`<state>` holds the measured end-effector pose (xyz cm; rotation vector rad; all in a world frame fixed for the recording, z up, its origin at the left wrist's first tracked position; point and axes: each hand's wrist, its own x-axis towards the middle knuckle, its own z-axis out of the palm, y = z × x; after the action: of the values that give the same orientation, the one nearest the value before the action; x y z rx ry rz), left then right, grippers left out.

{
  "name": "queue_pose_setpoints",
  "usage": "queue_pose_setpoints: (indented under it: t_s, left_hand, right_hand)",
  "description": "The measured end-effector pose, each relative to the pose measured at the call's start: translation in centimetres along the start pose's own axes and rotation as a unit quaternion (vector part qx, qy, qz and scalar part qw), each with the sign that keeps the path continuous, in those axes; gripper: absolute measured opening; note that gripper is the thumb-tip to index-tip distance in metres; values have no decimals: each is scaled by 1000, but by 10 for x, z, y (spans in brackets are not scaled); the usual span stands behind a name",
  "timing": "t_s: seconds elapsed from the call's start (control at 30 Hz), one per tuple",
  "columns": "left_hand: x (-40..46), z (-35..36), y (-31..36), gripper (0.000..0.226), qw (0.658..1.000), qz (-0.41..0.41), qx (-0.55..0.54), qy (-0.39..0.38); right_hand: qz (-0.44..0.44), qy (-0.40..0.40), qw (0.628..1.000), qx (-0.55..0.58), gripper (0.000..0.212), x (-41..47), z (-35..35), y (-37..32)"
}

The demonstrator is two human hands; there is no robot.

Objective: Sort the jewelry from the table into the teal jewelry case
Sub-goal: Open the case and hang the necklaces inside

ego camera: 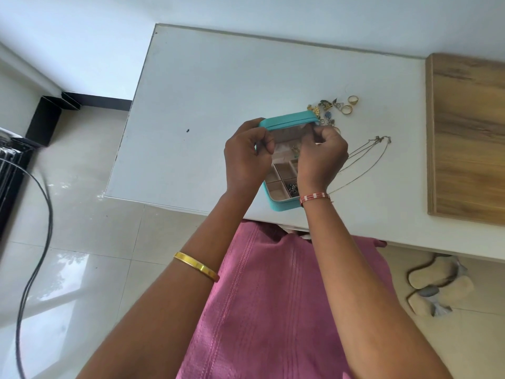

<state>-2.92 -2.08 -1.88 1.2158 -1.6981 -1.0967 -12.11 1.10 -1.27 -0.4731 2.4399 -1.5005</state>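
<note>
Two hands of yours meet over the open teal case (289, 121), which sits on the white table (205, 105) near its front edge. Your left hand (247, 157) has its fingers curled, pinching at something too small to make out; your right hand (322, 154) is curled the same way, and what it grips is hidden. The case's lid stands upright behind your fingers. One compartment holds dark beaded pieces (291, 187). Loose jewelry (326, 109) and rings (349, 105) lie just beyond the case, chains (366, 160) to its right.
</note>
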Motion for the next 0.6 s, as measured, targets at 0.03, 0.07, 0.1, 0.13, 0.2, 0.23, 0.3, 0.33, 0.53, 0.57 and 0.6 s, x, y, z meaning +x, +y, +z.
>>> queue_pose_setpoints:
  t_s: [0.03, 0.07, 0.1, 0.13, 0.2, 0.23, 0.3, 0.33, 0.53, 0.57, 0.6]
  left_hand:
    - [0, 0, 1, 32, 1000, -3, 0, 1]
    - [1, -1, 1, 35, 1000, -7, 0, 3]
    - [1, -1, 2, 38, 1000, -10, 0, 4]
    - [2, -2, 2, 39, 1000, -13, 1, 3]
    - [4, -2, 4, 37, 1000, -16, 1, 3]
    - [5, -2, 5, 36, 1000, -17, 2, 3]
    - [6, -3, 8, 36, 1000, -16, 2, 0]
    - [6, -3, 9, 37, 1000, -17, 0, -2]
    - [4, -5, 15, 30, 999, -48, -9, -10]
    - [4, -5, 16, 29, 999, -50, -9, -10]
    - [4, -5, 17, 29, 998, -54, -7, -10]
  right_hand:
    - [0, -3, 1000, 0, 16, 1, 0, 0]
    - [3, -9, 1000, 2, 16, 1, 0, 0]
    - [7, -14, 1000, 7, 15, 2, 0, -1]
    - [12, -19, 1000, 12, 15, 3, 1, -2]
    - [20, -19, 1000, 15, 15, 3, 1, -3]
    - [22, -18, 999, 15, 15, 2, 1, -3]
    - [22, -15, 1000, 13, 16, 1, 0, -3]
    - [21, -16, 1000, 7, 16, 1, -1, -4]
    - [-19, -18, 998, -54, 20, -1, -5, -6]
    - [-26, -19, 998, -62, 20, -1, -6, -6]
    - [-32, -20, 997, -72, 20, -1, -7, -6]
